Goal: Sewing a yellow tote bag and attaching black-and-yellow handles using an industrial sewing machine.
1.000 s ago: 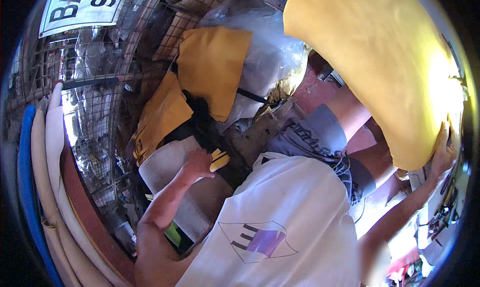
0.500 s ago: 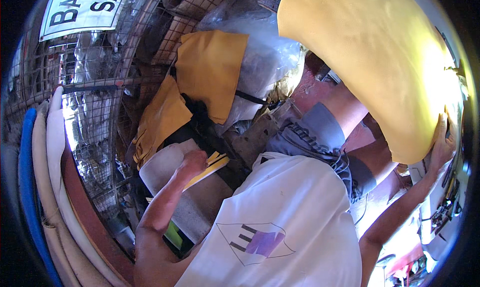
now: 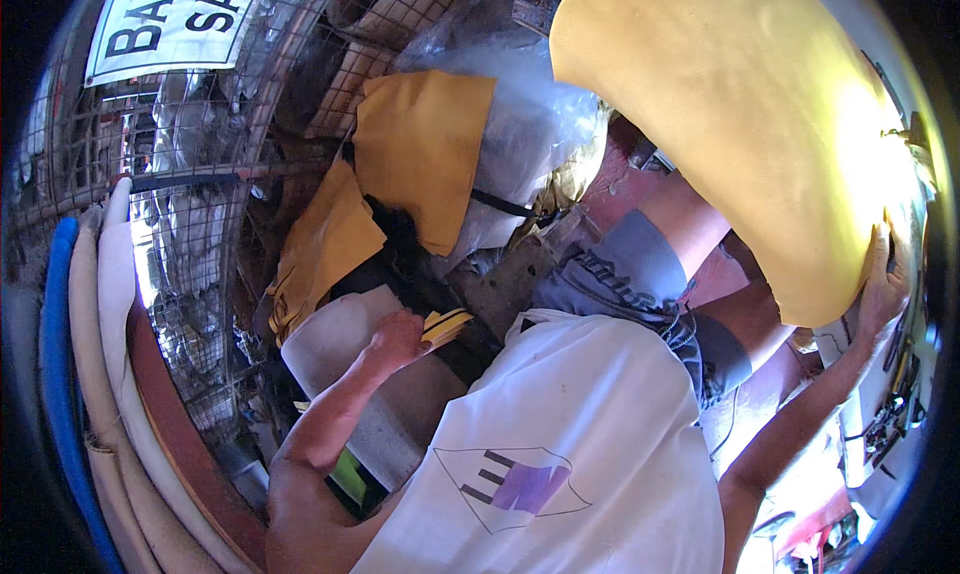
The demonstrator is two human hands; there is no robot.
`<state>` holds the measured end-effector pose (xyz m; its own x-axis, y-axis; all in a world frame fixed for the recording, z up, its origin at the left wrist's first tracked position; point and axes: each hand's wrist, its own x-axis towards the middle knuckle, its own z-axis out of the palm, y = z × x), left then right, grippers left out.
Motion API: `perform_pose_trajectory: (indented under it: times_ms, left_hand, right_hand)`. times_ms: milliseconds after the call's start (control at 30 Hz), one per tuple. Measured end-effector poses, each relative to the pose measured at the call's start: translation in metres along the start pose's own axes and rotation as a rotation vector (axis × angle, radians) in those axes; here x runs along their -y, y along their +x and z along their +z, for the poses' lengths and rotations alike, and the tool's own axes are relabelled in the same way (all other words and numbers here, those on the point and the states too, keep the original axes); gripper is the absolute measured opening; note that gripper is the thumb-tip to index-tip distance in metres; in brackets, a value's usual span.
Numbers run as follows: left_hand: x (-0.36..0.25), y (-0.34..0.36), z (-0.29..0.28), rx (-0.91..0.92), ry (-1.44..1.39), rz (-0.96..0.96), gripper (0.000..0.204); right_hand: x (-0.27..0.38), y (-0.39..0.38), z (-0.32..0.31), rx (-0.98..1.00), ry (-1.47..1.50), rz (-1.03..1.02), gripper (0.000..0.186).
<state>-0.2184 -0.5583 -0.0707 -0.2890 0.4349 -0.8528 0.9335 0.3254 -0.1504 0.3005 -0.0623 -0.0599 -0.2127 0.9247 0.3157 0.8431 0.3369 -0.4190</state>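
Note:
My left hand (image 3: 399, 338) is closed round a small bundle of yellow strips (image 3: 446, 327), whose ends stick out to its right. It is just above a rounded grey padded surface (image 3: 345, 332). At the upper right is a large smooth yellow sheet (image 3: 720, 104), apparently leather, with a curved outline. My right hand (image 3: 884, 282) grips the sheet's lower right edge, where strong light washes out detail. Part of its fingers cannot be made out. Left of centre, more orange-yellow pieces hang or lie: one upright panel (image 3: 425, 154) and a folded stack (image 3: 325, 249).
Behind the yellow panel sits a clear plastic bag (image 3: 535, 144). Wire mesh (image 3: 200, 304) forms the left side, with a white sign (image 3: 175, 24) on it. Blue, tan and white rolls (image 3: 85, 374) stand at the far left. Cluttered small items (image 3: 895, 404) line the right edge.
My left hand has shifted slightly right with the yellow strips, and the long piece seen below it earlier no longer shows. My right hand stays at the sheet's edge.

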Motion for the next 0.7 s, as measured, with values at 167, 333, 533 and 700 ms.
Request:
perform_pose_trajectory:
  times_ms: [167,333,533,700]
  left_hand:
    - [0.0,-0.001,-0.012,-0.128,-0.145,0.076,0.036]
    - [-0.039,-0.004,-0.089,-0.021,-0.75,0.121,0.031]
    - [-0.159,-0.019,-0.218,-0.178,-0.799,1.003,0.034]
    - [-0.201,-0.018,-0.271,0.139,-0.891,1.129,0.044]
  right_hand:
    - [-0.002,0.005,0.0,-0.009,0.065,-0.004,0.031]
    - [0.114,-0.001,-0.029,-0.36,-0.179,-0.381,0.028]
    - [0.248,-0.083,-0.021,0.401,0.349,-0.684,0.053]
    - [0.178,-0.113,-0.046,0.614,0.593,-0.151,0.026]
